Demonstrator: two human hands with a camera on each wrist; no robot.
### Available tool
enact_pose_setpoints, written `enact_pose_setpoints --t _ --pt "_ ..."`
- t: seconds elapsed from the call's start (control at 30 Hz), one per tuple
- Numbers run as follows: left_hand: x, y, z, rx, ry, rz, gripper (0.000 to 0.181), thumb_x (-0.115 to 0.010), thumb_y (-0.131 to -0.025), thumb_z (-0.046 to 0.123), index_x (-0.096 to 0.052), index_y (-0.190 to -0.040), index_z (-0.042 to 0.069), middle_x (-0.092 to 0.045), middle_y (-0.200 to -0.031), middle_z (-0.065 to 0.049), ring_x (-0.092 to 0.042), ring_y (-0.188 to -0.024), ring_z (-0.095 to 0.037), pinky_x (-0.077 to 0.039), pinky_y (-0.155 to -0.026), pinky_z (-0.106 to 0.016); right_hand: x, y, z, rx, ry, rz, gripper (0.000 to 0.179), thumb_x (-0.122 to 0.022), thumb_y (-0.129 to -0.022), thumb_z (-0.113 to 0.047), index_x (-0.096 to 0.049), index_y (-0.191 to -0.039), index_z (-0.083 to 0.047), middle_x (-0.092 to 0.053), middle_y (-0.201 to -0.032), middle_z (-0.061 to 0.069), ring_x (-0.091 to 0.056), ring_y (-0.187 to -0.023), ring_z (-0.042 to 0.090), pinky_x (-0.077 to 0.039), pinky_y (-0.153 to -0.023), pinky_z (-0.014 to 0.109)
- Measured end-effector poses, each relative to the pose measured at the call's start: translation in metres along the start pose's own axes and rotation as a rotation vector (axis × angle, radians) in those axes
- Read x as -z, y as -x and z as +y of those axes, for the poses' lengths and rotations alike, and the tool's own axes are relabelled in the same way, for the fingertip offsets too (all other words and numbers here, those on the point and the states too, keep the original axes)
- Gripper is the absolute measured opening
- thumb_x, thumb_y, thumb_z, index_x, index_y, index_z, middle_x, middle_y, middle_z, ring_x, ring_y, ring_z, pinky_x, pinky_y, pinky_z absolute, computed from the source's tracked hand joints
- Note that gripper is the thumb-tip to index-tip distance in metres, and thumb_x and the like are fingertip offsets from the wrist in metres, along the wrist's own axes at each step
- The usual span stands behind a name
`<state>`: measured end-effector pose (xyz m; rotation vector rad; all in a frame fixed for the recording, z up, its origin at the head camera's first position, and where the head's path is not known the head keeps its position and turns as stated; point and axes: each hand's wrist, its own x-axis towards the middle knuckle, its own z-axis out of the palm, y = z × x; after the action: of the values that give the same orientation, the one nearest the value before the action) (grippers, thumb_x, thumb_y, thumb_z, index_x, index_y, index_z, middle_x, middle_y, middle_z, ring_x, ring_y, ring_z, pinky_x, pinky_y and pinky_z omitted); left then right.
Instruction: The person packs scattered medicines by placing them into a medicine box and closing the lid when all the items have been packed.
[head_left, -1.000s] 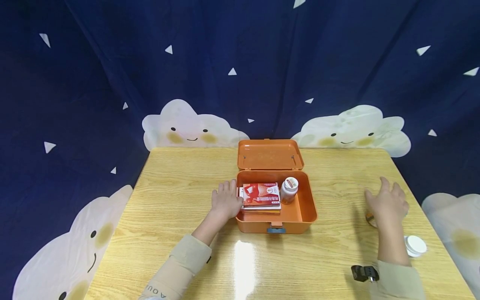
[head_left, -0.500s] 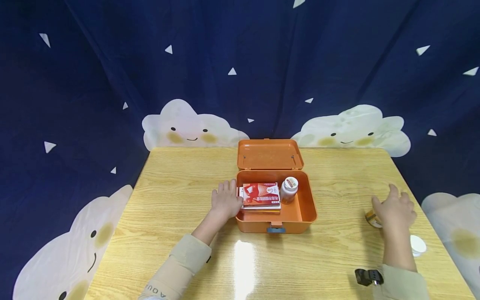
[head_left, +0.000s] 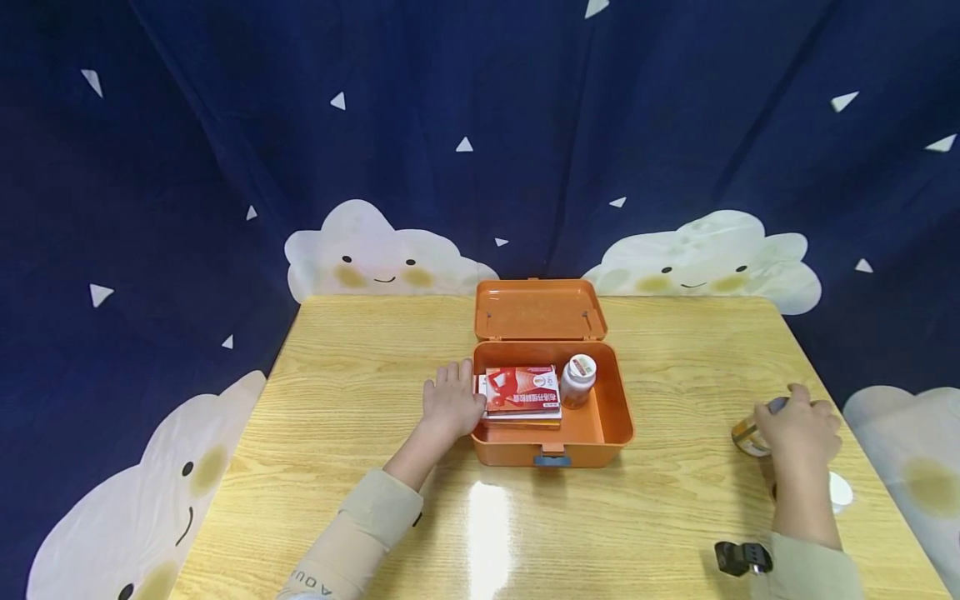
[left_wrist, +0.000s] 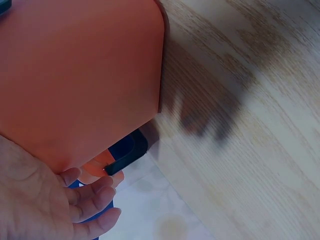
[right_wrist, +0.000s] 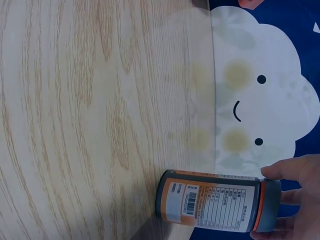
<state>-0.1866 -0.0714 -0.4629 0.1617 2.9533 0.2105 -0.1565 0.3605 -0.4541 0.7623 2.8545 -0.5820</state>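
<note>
bottle (right_wrist: 207, 201) in right hand (head_left: 804, 433)

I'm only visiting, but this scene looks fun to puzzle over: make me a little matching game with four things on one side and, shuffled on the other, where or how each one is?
Things:
1. Left hand
2. Right hand
3. Red packet
4. Orange lid

Where or how:
A. Swung open toward the curtain
B. At the dark cap of a bottle
C. Lying on top of other packets
D. At the side of the orange case

Right pairs: 1-D, 2-B, 3-C, 4-A.
</note>
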Motion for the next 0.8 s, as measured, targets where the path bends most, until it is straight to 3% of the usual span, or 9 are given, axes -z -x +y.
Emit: enact_pose_setpoints --t 0.8 --pt "-0.0027 -0.0016 -0.0004 0.000 -0.003 -0.002 0.051 -0.046 -0.090 0.033 -0.029 -0.129 0.005 -0.043 -0.119 -0.016 -0.039 -0.111 -0.030 -0.037 -0.088 -0.047 -0.0033 -0.0028 0.0068 -0.015 -0.005 0.000 0.066 -0.045 -0.086 -0.029 -0.022 -0.129 0.015 -0.024 -0.112 0.045 -0.028 -0.104 0.059 -0.037 -0.070 0.059"
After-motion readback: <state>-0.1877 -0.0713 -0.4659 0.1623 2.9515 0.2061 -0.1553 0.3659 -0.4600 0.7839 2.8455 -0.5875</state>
